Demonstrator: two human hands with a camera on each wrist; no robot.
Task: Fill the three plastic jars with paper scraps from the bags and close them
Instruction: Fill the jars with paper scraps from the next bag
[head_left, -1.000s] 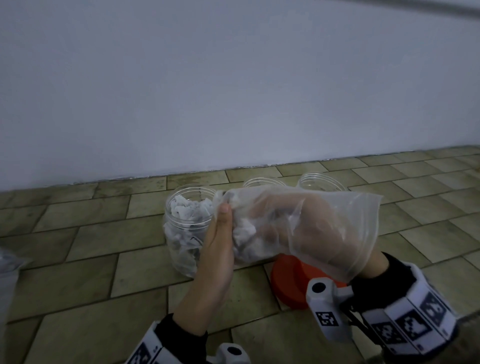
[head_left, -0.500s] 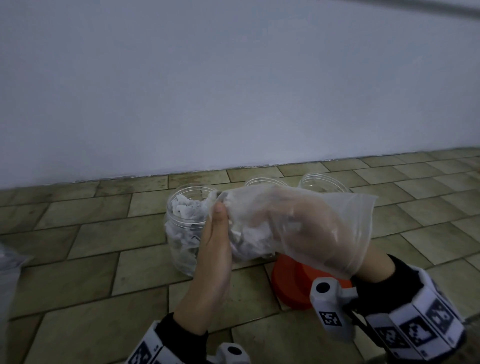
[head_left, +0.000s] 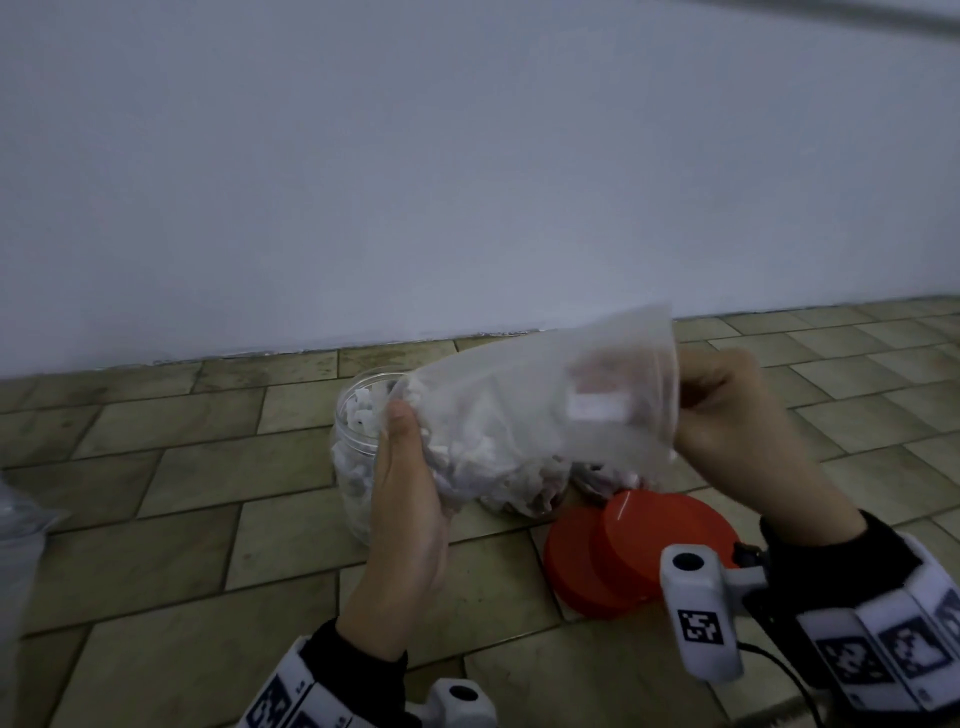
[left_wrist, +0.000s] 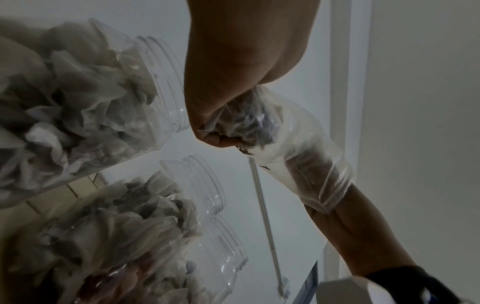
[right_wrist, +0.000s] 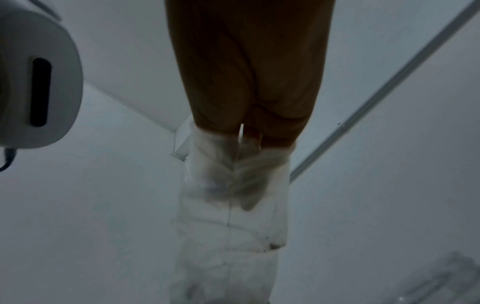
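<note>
While the left hand (head_left: 410, 499) gripped the bag (head_left: 530, 415) of paper scraps above the jar (head_left: 356, 447) at nine o'clock, the right hand (head_left: 727, 415) seemed to pinch its open end.

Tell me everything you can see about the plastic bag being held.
The plastic bag is thin, clear and crinkled, held roughly level above the tiled floor. White paper scraps bunch at its left end, which the left hand grips beside the open jar. The right hand pinches its flatter, nearly empty right end. It hangs above the orange lids.
</note>
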